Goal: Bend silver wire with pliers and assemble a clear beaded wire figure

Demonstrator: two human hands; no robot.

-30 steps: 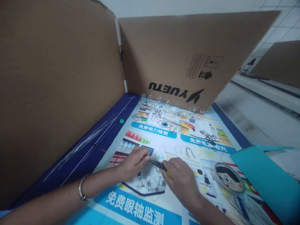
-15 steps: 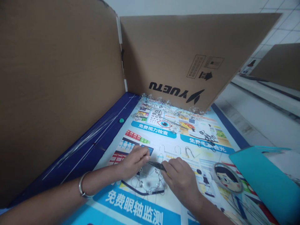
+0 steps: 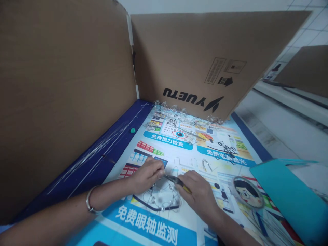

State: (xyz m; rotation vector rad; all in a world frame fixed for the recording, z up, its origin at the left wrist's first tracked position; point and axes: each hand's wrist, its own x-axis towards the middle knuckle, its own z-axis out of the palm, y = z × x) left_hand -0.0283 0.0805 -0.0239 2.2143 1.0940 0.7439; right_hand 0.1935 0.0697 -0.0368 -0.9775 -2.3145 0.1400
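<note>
My right hand point(image 3: 196, 190) is closed around long-nose pliers point(image 3: 173, 179) with a yellow grip. Their jaws point left and reach the fingertips of my left hand point(image 3: 148, 175). That hand is closed in a pinch, apparently on an end of beaded wire; the fingers hide the exact spot. Below the hands, thin beaded wire point(image 3: 162, 208) with clear beads forms a loose loop over the printed sheet. Just beyond the hands lie several bent wire hooks point(image 3: 206, 164).
Cardboard panels point(image 3: 179, 51) stand at the left and back. Along the back lie clear beaded pieces point(image 3: 176, 111), with dark rings point(image 3: 227, 148) to the right. Straight wires point(image 3: 94, 147) rest on the left blue border near a green bead point(image 3: 132, 130). A turquoise folder point(image 3: 287, 191) is at right.
Both hands hold nearly the same place. The pliers have turned slightly, and more of their yellow grip shows now. The camera view has shifted a little.
</note>
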